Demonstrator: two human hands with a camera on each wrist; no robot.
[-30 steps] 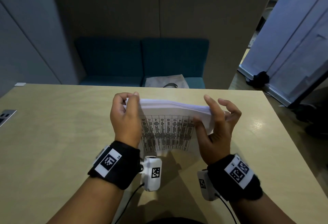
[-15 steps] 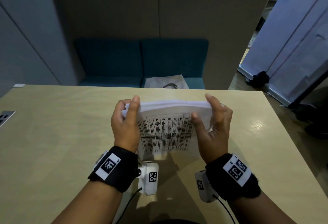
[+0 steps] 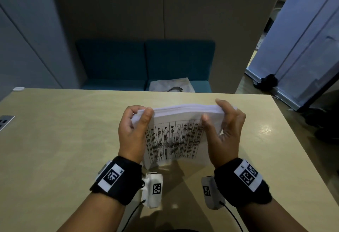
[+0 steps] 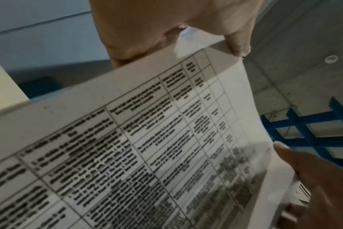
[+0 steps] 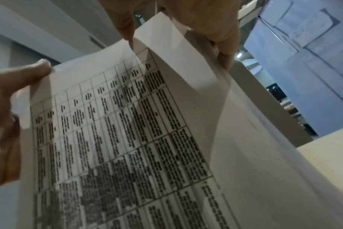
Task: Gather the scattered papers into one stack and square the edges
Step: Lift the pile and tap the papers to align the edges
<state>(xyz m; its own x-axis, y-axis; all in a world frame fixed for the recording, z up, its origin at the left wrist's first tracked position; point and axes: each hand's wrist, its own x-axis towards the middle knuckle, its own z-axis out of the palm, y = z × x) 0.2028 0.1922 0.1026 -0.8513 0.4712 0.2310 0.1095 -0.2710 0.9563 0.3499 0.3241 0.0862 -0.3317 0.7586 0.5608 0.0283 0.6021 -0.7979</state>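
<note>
Paper stack (image 3: 176,136): held upright on its lower edge above the worktop (image 3: 55,140), printed table side facing the person; whether that edge touches the surface is hard to tell.
Left hand (image 3: 132,132): grasping the stack's left side, thumb on the printed face, fingers curled behind.
Right hand (image 3: 225,134): grasping the right side, thumb on the front, fingers wrapped over the top corner.
Top edge: sheets nearly flush (slightly fanned at the left corner).
Wrist views: the printed sheet (image 4: 147,147) bows between the thumbs (image 5: 20,77).
Behind the worktop: teal sofa (image 3: 146,62) with a pale bag (image 3: 170,85).
</note>
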